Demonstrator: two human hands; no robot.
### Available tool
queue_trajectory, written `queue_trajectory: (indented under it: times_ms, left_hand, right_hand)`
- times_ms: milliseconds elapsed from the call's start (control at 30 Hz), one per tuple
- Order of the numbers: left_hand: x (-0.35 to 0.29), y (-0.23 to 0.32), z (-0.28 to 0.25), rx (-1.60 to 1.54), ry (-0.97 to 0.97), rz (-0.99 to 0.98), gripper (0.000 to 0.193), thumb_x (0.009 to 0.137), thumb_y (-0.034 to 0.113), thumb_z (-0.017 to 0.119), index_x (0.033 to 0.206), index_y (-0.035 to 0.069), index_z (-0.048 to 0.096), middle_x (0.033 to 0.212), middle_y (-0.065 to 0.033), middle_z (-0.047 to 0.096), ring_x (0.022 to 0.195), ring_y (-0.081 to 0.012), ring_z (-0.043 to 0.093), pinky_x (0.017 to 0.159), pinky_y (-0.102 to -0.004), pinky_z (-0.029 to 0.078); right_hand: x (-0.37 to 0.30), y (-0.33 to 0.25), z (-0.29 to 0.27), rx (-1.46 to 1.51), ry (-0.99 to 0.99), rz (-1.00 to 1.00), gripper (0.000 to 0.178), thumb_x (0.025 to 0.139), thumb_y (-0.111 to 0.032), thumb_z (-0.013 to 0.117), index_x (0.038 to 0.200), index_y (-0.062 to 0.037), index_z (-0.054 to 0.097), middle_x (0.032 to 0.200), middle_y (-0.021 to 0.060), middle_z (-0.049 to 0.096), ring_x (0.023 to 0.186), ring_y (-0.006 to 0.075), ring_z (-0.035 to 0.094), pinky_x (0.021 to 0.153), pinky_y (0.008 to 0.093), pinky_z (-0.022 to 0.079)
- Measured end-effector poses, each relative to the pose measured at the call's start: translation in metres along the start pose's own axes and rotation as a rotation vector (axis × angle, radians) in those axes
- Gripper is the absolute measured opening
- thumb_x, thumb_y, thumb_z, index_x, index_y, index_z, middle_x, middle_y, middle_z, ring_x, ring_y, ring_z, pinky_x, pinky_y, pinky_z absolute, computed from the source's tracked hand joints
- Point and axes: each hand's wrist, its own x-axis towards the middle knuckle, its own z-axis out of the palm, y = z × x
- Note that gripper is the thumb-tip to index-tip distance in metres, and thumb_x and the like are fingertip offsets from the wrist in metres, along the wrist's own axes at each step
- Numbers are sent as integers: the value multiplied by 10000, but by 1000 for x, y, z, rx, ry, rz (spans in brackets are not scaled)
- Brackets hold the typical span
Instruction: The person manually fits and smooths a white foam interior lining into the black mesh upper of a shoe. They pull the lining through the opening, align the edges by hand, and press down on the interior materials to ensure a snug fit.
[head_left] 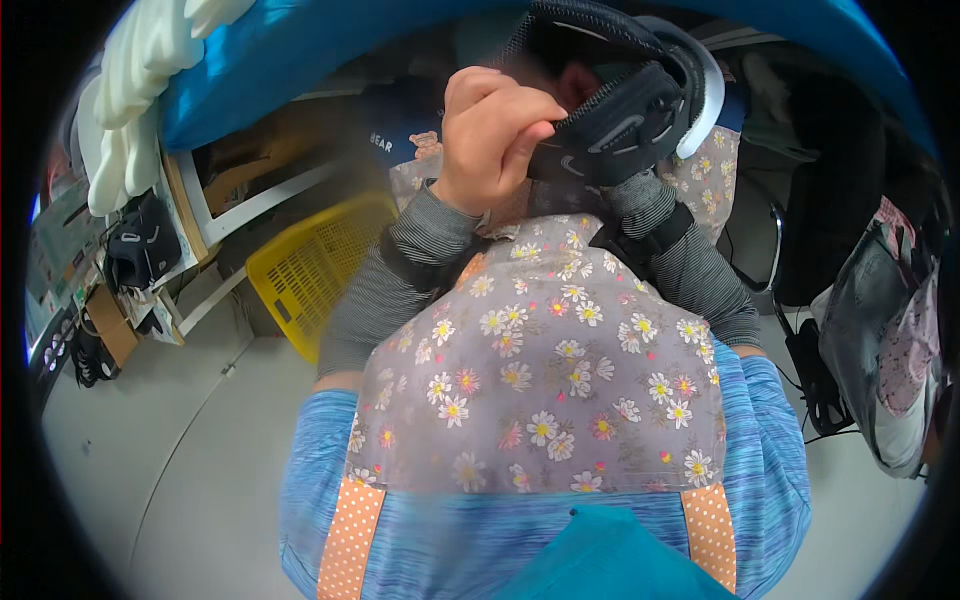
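Observation:
A black shoe upper [625, 125], padded and stitched with a grey curved trim, is held up in front of my chest. A white curved band [708, 95] runs along its right side. My left hand [495, 135] is closed at the upper's left edge, thumb and forefinger pinched together. Whatever lies between those fingertips is too small to make out. My right hand [577, 86] grips the upper from behind and inside; only a bit of skin shows in the dark opening, and the remaining fingers are hidden. Striped grey sleeves cover both forearms, over a flowered apron [560, 370].
Left of me a yellow plastic basket [320, 265] stands by a white-framed table [265, 205]. Another black stitched piece [142, 240] lies farther left. White lumpy shapes [145, 70] hang at the upper left beside blue material [270, 75]. Bags [890, 340] hang at the right.

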Motion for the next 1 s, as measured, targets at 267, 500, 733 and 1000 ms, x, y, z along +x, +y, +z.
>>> queue_trajectory:
  times_ms: [267,500,733,1000]
  left_hand:
    - [11,9,-4,146,-55,213,146,980,232,634,1004,95,679,933,-24,730,803,-203,556,816,-354,403]
    - [6,10,-7,-51,-55,122,297,932,288,713,1103,58,637,1038,-103,721,934,-243,617,882,-351,451]
    - [-16,11,-7,-109,41,-72,534,917,451,699,1216,17,614,1272,-176,641,1263,-330,566,1158,-499,306]
    - [-21,24,1,-307,150,-184,370,1031,111,516,1360,-57,519,1345,-225,609,1371,-359,491,1142,-434,361]
  right_hand:
    - [5,2,-12,-29,-44,-69,544,1028,-258,579,1505,-89,381,1468,108,473,1345,221,467,1157,341,361]
    - [26,33,-32,-48,-96,-226,535,1049,-255,547,1520,-81,362,1499,123,460,1361,232,466,1178,356,350]
    - [19,32,-31,-535,30,-511,557,1024,-307,575,1510,-102,398,1506,123,452,1360,251,465,1181,382,327]
    - [17,-10,-17,-954,115,-660,580,933,-418,669,1443,-184,518,1402,135,512,1313,287,480,1142,437,349]
